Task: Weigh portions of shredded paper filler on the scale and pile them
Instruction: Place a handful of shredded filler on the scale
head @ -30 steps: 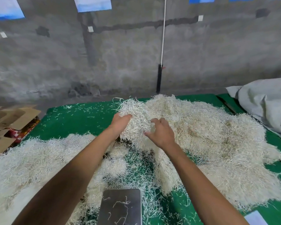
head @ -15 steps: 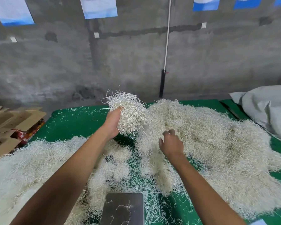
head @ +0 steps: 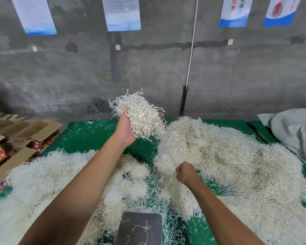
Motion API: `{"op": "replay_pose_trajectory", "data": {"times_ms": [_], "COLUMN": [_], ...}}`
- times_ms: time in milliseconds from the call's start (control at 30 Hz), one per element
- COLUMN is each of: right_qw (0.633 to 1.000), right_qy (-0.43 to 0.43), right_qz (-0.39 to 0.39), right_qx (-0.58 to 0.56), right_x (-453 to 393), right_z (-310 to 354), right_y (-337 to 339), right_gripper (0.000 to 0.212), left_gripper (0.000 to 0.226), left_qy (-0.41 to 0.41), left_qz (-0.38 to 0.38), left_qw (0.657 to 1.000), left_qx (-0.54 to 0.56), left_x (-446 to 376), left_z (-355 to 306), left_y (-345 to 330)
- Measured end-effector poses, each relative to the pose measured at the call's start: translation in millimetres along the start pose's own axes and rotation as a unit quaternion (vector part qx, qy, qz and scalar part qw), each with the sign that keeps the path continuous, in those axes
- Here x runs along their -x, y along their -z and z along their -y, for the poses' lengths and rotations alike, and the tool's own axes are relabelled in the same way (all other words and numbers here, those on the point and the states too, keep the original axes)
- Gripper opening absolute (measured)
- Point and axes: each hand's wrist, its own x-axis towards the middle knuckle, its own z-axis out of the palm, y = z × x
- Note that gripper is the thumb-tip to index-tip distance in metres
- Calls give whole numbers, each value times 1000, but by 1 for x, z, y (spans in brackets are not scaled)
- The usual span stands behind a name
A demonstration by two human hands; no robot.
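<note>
My left hand [head: 125, 129] is raised above the green table [head: 92, 137] and grips a clump of shredded paper filler [head: 140, 115], lifted clear of the heaps. My right hand [head: 185, 173] is lower, its fingers closed on strands at the near edge of the big heap of filler [head: 228, 156] on the right. A second, flatter pile of filler [head: 42, 177] spreads over the left side. The scale [head: 140, 228], a dark metal plate with a few loose strands on it, sits at the bottom centre between my forearms.
Open cardboard boxes [head: 16, 137] with red packaging stand off the table's left edge. A grey sack [head: 293, 131] lies at the right. A concrete wall with hung posters [head: 122, 13] rises behind the table. Loose strands litter the green cloth.
My left hand has pulled a clump out of the big heap and lifted it up. My right hand slid back toward me and down, closing on the heap's near edge.
</note>
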Motion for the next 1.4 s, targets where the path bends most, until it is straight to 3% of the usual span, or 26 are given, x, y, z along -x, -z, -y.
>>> {"op": "replay_pose_trajectory", "data": {"times_ms": [100, 200, 367, 433, 567, 633, 700, 733, 767, 800, 867, 933, 1000, 1067, 1133, 1167, 1267, 1333, 1400], "right_qw": [996, 991, 986, 994, 982, 940, 833, 767, 734, 744, 839, 895, 908, 915, 917, 923, 943, 944, 942], "right_qy": [-75, -112, -107, -64, 26, 30, -3, -10, 0, 6, -8, -17, -6, 2, -2, -7, -25, -27, 33], "right_qz": [21, 38, 47, -9, -157, -143, -20, 60, 118, 137, 97, 54, 29, 10, -7, -19, -61, -111, -128], "right_qx": [43, 60, 116, 83, -105, -307, -554, -638, -669, -654, -535, -442, -417, -404, -399, -384, -326, -311, -308], "right_x": [11, 25, 41, 41, 38, 39, 46, 50, 51, 55, 56, 58, 54, 57, 59, 61, 65, 75, 92], "right_z": [-31, -53, -37, -10, 44, 69, 95, 107, 115, 124, 133, 135, 129, 126, 123, 122, 113, 106, 101], "right_y": [-15, -27, -26, -15, 16, 27, 40, 45, 49, 50, 46, 39, 31, 23, 10, 3, -20, -31, -46], "right_gripper": [18, 29, 32, 34, 29, 34, 46, 56, 65, 69, 86, 93, 59, 17, 16, 14, 36, 55, 58], "left_gripper": [43, 44, 45, 59, 55, 64, 60, 51, 44, 43, 59, 60, 64, 82, 102, 97, 53, 46, 56], "left_qy": [9, 16, 58, 83, 84, 86, 99, 109, 119, 122, 121, 140, 153, 139, 117, 83, -23, -4, 73], "left_qz": [-39, -69, -108, -117, -113, -119, -92, -58, -24, -7, -21, -43, -65, -82, -89, -95, -126, -129, -95], "left_qw": [999, 997, 992, 990, 990, 988, 983, 978, 974, 970, 958, 956, 957, 973, 985, 988, 986, 988, 993], "left_qx": [24, 34, 9, 5, -11, -45, -126, -168, -193, -211, -257, -253, -236, -162, -92, -86, -110, -81, -18], "left_x": [10, 14, 21, 26, 37, 40, 43, 46, 49, 52, 55, 55, 61, 73, 92, 102, 124, 133, 138], "left_z": [0, 5, 17, 21, 34, 42, 49, 53, 61, 71, 87, 98, 108, 120, 134, 142, 162, 169, 180], "left_y": [15, 29, 40, 38, 28, 29, 27, 24, 21, 19, 21, 30, 45, 62, 76, 83, 109, 134, 157]}}
